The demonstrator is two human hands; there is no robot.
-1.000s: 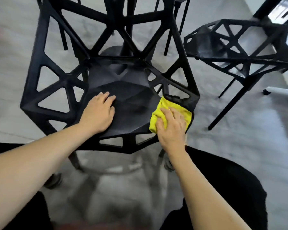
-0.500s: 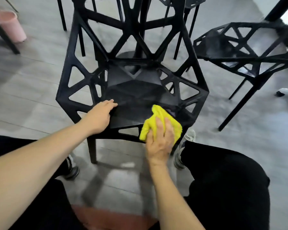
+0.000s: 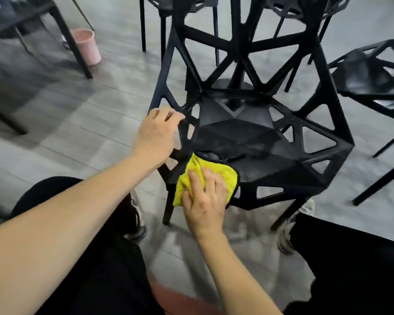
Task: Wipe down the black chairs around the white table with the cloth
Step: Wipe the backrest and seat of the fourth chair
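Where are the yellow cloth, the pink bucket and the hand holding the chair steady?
yellow cloth (image 3: 223, 172): head view, on its bare upper right part, beside the fingers pressing it.
pink bucket (image 3: 88, 47): head view, on its side wall.
left hand (image 3: 156, 137): head view, on the back of the hand gripping the chair's side frame.

Pink bucket (image 3: 87, 46) upright on grey floor (image 3: 82, 123), upper left, just beside dark table leg (image 3: 71, 39). Sneakers (image 3: 284, 235) on floor, lower right and lower centre-left. Reddish patch (image 3: 168, 294) at bottom edge; identity unclear.
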